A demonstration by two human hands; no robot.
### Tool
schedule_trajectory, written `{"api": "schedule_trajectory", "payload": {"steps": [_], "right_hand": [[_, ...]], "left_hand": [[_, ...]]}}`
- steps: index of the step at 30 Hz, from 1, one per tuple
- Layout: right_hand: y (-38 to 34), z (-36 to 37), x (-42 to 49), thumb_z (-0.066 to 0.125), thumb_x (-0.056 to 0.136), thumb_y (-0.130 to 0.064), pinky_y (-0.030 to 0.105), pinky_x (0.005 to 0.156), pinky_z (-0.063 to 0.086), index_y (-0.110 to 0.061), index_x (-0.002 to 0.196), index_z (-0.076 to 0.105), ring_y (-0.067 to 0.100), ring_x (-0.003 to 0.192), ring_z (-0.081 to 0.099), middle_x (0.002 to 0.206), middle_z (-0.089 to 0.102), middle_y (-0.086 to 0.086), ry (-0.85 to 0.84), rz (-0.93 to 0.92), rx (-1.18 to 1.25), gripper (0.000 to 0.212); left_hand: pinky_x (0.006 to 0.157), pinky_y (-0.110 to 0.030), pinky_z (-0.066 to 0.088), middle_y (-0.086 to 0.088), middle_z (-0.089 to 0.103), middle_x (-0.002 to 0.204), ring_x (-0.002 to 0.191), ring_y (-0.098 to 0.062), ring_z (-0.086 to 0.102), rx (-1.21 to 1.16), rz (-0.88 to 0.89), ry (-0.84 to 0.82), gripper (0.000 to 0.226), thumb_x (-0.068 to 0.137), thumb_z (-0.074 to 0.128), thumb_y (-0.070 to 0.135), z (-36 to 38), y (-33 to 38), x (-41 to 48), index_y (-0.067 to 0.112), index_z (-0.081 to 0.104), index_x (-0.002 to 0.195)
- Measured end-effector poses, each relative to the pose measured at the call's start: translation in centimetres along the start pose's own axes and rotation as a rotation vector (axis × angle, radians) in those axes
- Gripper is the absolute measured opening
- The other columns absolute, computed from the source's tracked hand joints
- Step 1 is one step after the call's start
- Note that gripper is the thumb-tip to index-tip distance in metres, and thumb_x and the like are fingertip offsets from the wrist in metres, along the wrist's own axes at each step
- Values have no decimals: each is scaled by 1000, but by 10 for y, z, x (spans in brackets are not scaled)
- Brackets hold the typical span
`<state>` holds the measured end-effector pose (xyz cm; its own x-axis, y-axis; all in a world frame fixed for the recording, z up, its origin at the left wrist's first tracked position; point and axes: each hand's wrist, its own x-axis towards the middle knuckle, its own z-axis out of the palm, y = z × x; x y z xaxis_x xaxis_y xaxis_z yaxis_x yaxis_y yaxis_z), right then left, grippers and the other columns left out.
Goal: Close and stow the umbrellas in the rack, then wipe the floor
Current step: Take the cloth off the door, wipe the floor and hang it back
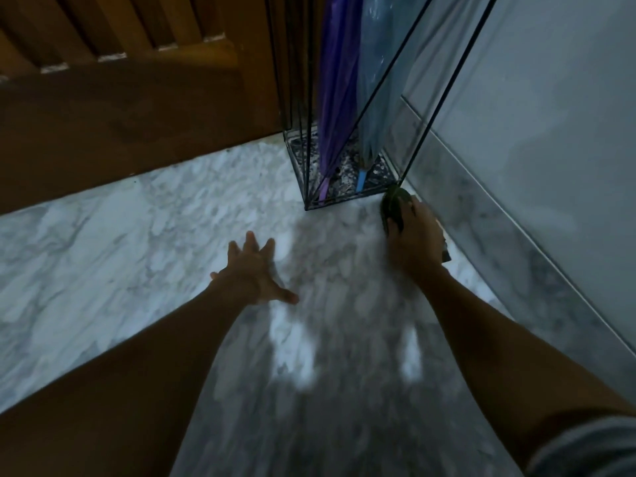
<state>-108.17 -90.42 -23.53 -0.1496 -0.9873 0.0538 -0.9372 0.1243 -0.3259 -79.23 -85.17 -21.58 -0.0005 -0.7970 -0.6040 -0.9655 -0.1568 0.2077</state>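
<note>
A black wire rack stands in the corner on the marble floor. Inside it a closed purple umbrella and a closed light blue umbrella stand tip down. My right hand presses a dark green cloth onto the floor just beside the rack's front right corner, close to the wall. My left hand is spread flat with fingers apart, resting on or just over the floor to the left, holding nothing.
A brown wooden door runs along the far left. A pale wall with a marble skirting closes off the right side. Open marble floor lies between my arms and to the left.
</note>
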Motion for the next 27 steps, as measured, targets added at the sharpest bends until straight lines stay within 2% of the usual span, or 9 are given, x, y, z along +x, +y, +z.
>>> {"api": "schedule_trajectory", "payload": {"steps": [3,8,11,13,15,17,20,22,27], "right_hand": [[-33,13,-20,43,87,-30,46,106,43,-8,143,48,38,123,53,139,55,19,-33,-86,50,61],[-70,30,-45,56,82,-20,51,94,52,-2,132,60,42,118,60,133,60,23,-85,-421,73,53],[-46,20,-35,50,89,-28,47,82,58,-4,127,64,38,110,66,128,65,20,-29,-539,32,47],[-20,7,-21,47,95,-30,44,89,57,-9,132,61,33,117,63,131,64,16,23,-491,-5,45],[9,-3,-6,51,96,-28,42,100,49,-16,139,54,32,125,56,138,59,13,52,-307,-34,45],[26,-6,0,54,94,-25,43,103,44,-14,142,51,36,126,52,141,54,16,52,-148,-50,49],[10,3,-11,53,93,-26,42,105,42,-11,143,50,37,126,52,142,54,17,83,-25,7,52],[-18,18,-29,50,92,-29,41,105,44,-10,142,52,36,123,56,140,57,16,86,-73,44,53],[-82,46,-73,50,85,-32,45,101,48,-13,136,58,34,126,56,141,57,13,-62,-433,55,55]], "left_hand": [[113,-68,19,-4,-21,162,147,-41,-20,-8,2,-6,139,49,77,76,-1,0,0,33,-1,156],[113,-67,20,-4,-20,163,147,-40,-19,-9,-8,1,138,50,79,74,0,1,2,33,0,156],[113,-66,22,-4,-18,163,147,-41,-17,-8,-6,7,137,50,79,73,-1,1,1,33,2,156],[112,-66,24,-4,-16,163,148,-41,-15,8,-10,12,137,50,78,74,-1,3,1,33,1,156],[112,-66,25,-3,-16,163,148,-41,-15,4,-15,16,137,49,78,75,0,4,1,34,2,156],[112,-67,23,-2,-18,163,148,-39,-17,-15,-18,16,136,50,80,73,0,4,-2,35,2,155],[110,-71,22,1,-21,162,148,-36,-20,-37,-24,2,134,54,81,70,-3,6,-6,35,1,155],[108,-72,22,1,-21,162,148,-36,-20,-39,-23,0,133,54,81,69,-5,8,-8,35,1,156],[109,-70,24,0,-20,163,148,-36,-19,-38,-20,8,133,54,81,68,-4,6,-8,35,2,156]]}}
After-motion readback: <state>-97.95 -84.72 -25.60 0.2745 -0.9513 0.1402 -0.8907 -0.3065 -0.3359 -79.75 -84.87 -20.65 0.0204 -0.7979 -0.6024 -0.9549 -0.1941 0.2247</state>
